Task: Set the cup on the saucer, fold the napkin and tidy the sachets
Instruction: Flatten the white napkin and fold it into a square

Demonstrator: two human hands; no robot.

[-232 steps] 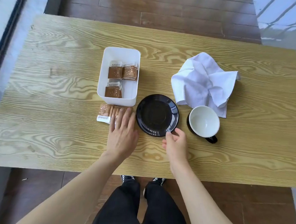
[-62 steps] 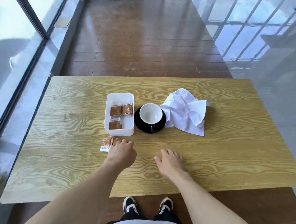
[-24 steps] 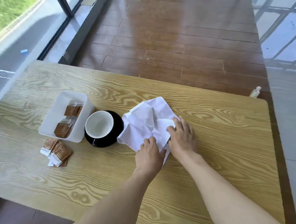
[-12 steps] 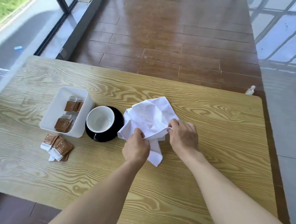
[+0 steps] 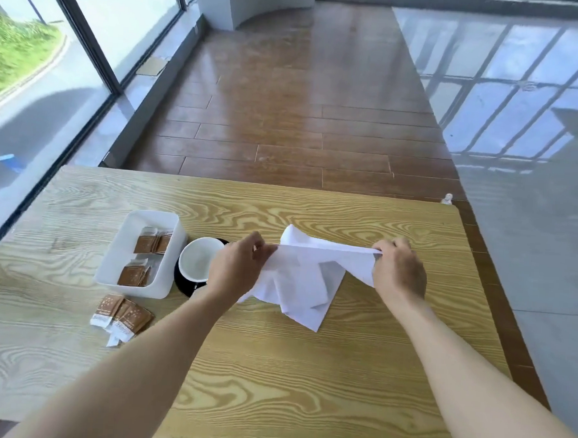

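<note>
Stretching between both hands, the napkin hangs above the table — its taut top edge runs left to right across the person's front. The left hand pinches one end, the right hand pinches the other, and the crumpled rest droops down to touch the wood. Neither hand is nearer; the next fold likely turns on that sideways edge. The cup sits on its saucer (just left of the left hand) — loose sachets lie beside the tray.

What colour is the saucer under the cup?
Black saucer, white-lined cup; seen in the head view.
</note>
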